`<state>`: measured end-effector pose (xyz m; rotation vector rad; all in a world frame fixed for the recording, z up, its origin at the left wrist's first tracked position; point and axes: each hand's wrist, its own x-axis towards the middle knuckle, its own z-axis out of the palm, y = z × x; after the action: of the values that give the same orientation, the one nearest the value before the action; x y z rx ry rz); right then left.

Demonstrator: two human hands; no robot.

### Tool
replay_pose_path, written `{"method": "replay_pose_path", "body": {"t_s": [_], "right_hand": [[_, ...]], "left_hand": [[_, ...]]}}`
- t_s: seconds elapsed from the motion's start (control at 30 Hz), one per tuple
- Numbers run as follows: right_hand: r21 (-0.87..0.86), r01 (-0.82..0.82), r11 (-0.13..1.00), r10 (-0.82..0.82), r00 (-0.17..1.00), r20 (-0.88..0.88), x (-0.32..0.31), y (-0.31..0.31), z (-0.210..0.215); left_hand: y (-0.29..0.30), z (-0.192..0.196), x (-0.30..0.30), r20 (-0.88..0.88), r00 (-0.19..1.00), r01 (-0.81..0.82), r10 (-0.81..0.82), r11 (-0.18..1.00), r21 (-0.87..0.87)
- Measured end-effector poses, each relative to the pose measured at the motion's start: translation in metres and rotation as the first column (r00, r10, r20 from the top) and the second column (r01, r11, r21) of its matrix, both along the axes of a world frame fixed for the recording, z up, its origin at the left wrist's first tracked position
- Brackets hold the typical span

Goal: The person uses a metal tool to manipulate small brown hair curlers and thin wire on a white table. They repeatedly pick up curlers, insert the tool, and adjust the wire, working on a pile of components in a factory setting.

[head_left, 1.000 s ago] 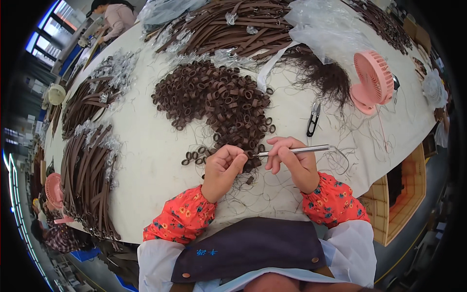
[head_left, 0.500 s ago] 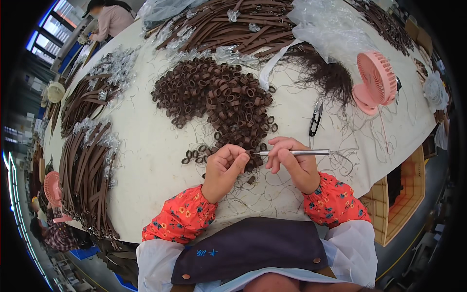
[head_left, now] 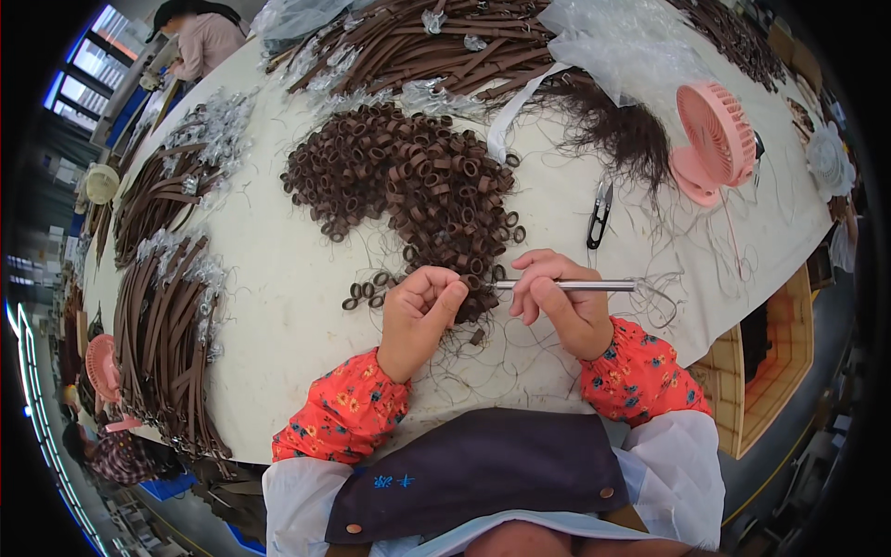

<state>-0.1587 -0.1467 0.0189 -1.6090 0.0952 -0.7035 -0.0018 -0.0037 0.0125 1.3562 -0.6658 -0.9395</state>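
Note:
My left hand (head_left: 419,314) is closed, its thumb and forefinger pinching a small dark brown strap loop (head_left: 471,281) at the near edge of a heap of such loops (head_left: 418,176). In my right hand (head_left: 564,302) is a slim silver pen-shaped tool (head_left: 599,285), held almost level. Its thin tip points left at the pinched loop; whether it touches the loop I cannot tell. Thread trails from the tool's right end. A few loose loops (head_left: 371,290) lie beside my left hand. Black-handled thread snips (head_left: 599,218) rest beyond my right hand.
Bundles of brown straps (head_left: 167,334) line the table's left side, with more straps (head_left: 445,51) at the far side. A pink fan (head_left: 715,139) stands at the right, near dark loose threads (head_left: 622,135) and clear plastic (head_left: 622,46). A wooden box (head_left: 775,362) sits beyond the right edge.
My two hands have drawn slightly apart, the left one shifting a little left. Both grips stay the same. The whole view has shifted slightly.

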Motion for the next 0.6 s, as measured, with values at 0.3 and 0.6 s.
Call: {"method": "replay_pose_path", "body": {"t_s": [0.3, 0.6], "right_hand": [[0.271, 0.052, 0.961, -0.048, 0.999, -0.019, 0.003, -0.003, 0.003], [-0.164, 0.023, 0.986, -0.05, 0.986, -0.162, 0.01, 0.008, -0.001]], "left_hand": [[0.003, 0.002, 0.012, 0.218, 0.965, 0.115, -0.149, 0.98, 0.161], [0.006, 0.001, 0.008, -0.133, 0.962, 0.218, -0.239, 0.964, -0.156]]}}
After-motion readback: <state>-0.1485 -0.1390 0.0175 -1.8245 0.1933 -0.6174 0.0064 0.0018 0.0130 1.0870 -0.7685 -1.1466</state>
